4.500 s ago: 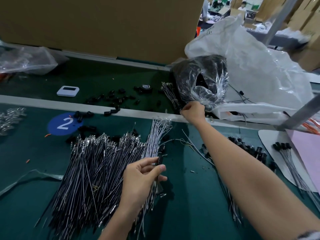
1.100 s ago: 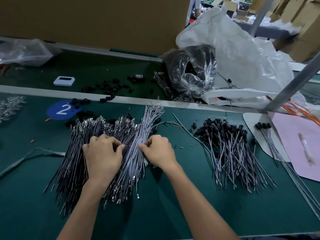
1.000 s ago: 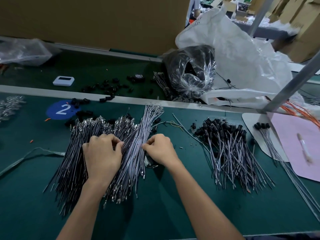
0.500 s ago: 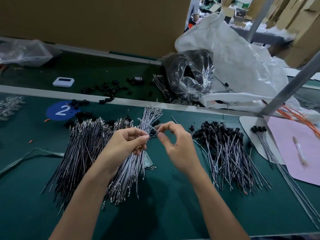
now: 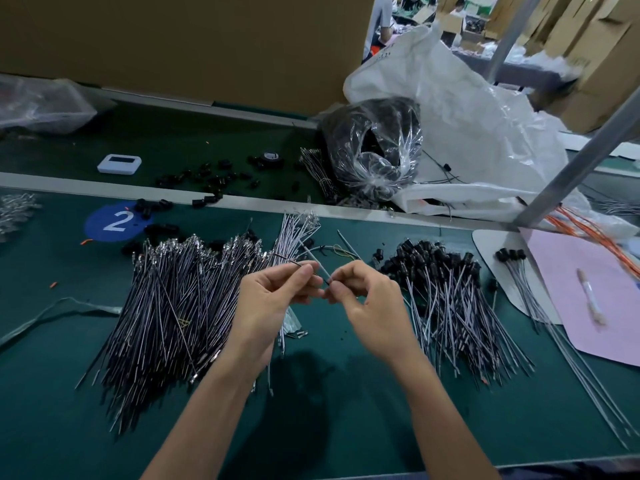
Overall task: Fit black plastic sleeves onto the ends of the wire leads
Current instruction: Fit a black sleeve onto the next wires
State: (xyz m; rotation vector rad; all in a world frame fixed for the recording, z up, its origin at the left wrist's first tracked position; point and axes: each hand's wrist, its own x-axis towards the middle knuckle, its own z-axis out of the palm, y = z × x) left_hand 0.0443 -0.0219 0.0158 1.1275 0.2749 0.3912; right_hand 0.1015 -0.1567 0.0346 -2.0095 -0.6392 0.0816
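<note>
Grey thin wire lead (image 5: 316, 262), pinched by left hand (image 5: 273, 299), right hand (image 5: 367, 303) (curled)

The wire lead (image 5: 317, 265) ends hidden in the right hand (image 5: 367, 299), any sleeve there indiscernible.

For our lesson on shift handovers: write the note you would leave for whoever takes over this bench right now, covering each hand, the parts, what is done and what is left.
Left hand pinches a dark lead; right hand pinches the end of a pale lead. Sleeve there: too small to tell.
Bare leads piled left; loose sleeves behind them.
Done: sleeved leads piled right.
Left: the bare pile, the larger one.
</note>
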